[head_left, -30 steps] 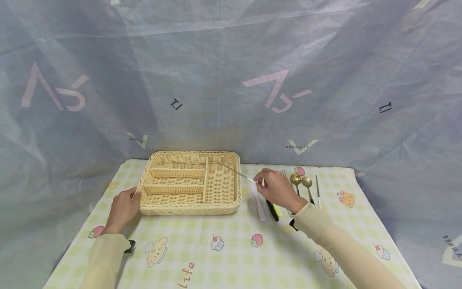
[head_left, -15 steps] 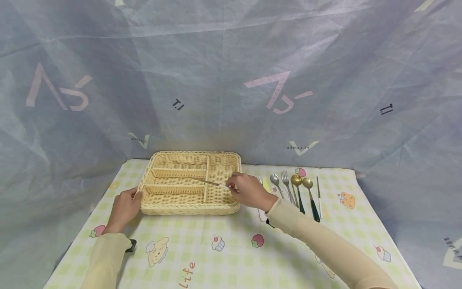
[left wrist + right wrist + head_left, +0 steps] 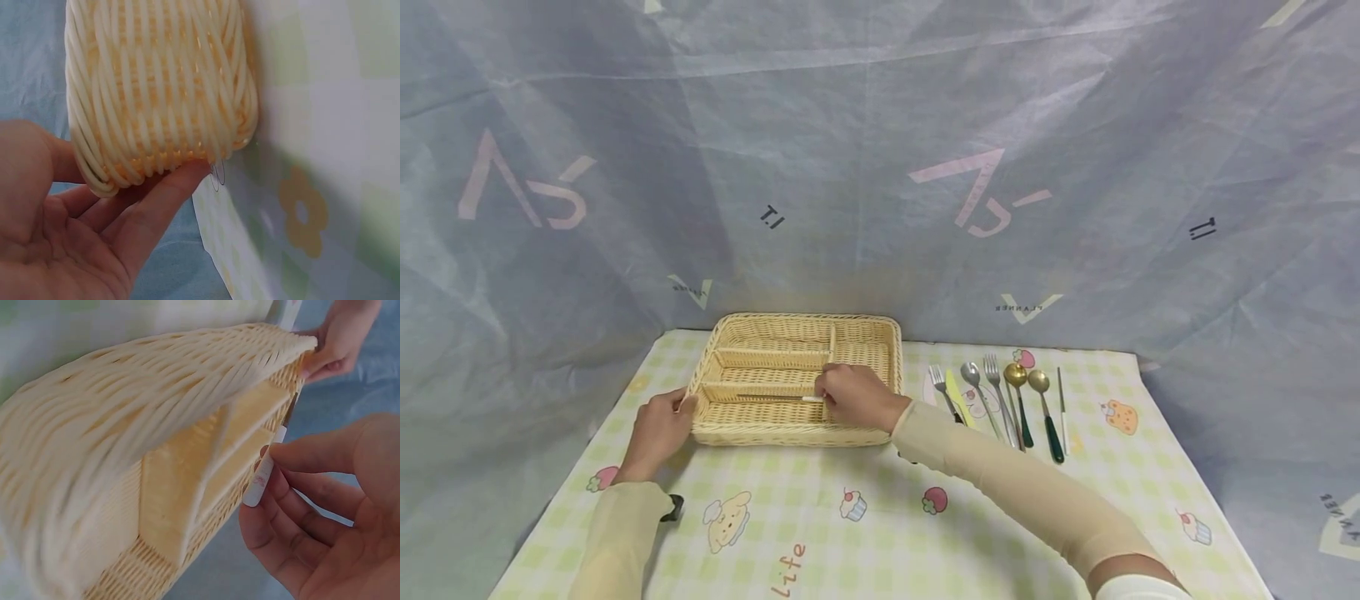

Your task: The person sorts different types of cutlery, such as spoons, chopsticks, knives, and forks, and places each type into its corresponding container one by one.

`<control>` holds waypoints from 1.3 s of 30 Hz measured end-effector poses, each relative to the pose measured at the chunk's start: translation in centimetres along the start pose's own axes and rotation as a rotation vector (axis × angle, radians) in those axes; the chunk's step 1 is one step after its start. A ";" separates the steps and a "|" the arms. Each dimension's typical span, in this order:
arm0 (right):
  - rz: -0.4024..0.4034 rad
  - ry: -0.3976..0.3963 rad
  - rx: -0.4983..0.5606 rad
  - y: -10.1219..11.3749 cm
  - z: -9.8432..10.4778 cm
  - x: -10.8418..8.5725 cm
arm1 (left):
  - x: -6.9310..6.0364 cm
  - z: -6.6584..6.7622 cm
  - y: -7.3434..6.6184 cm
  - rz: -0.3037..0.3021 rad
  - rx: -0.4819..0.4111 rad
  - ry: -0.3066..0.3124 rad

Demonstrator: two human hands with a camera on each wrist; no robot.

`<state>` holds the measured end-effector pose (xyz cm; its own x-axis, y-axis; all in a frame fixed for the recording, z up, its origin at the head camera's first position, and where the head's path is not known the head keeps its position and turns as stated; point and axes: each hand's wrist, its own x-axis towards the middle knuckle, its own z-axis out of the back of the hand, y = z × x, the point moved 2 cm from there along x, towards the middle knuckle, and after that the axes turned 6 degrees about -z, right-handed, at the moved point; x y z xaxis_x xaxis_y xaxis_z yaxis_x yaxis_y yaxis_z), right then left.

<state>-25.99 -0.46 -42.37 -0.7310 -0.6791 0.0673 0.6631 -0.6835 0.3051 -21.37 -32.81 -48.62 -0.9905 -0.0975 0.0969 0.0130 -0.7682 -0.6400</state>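
Note:
A wicker cutlery tray [image 3: 793, 436] with compartments stands at the back left of the table. My left hand [image 3: 658, 429] grips its left end; in the left wrist view, the fingers [image 3: 147, 219] lie against the outside of the woven wall, with the thumb going behind the rim. Over the tray, my right hand [image 3: 859, 395] pinches a thin chopstick [image 3: 778, 397] by its white end. The chopstick's metal part points left, along the front left compartment. Seen from the right wrist, the white patterned handle [image 3: 259, 481] is between thumb and fingers.
Right of the tray lies a row of cutlery: a fork [image 3: 937, 379], a yellow knife [image 3: 955, 392], a silver spoon [image 3: 972, 373], another fork [image 3: 992, 367], a gold ladle [image 3: 1016, 375], a gold spoon [image 3: 1039, 382] and a second chopstick [image 3: 1063, 412]. A grey curtain [image 3: 865, 208] hangs behind.
My right hand has carried the chopstick left from beside the cutlery to over the tray's front left compartment, turning it nearly level across the view. My left hand stays on the tray.

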 end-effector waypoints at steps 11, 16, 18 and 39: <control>0.020 0.055 -0.019 3.0 -2.3 3.1 | -0.3 -0.2 0.1 -0.027 -0.005 -0.020; 0.015 0.078 -0.052 3.3 -3.1 4.1 | -0.1 -0.1 0.1 -0.034 0.002 -0.027; 0.009 0.088 -0.053 3.3 -3.3 4.4 | 0.0 -0.1 0.1 -0.037 0.005 -0.025; -0.039 0.173 -0.065 2.9 -5.5 6.2 | 0.0 0.0 0.3 -0.056 0.001 -0.032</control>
<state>-27.72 -8.13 -46.24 -0.7213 -0.6840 -0.1089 0.6482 -0.7220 0.2420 -21.32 -33.03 -48.79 -0.9848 -0.0748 0.1570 -0.0420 -0.7739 -0.6319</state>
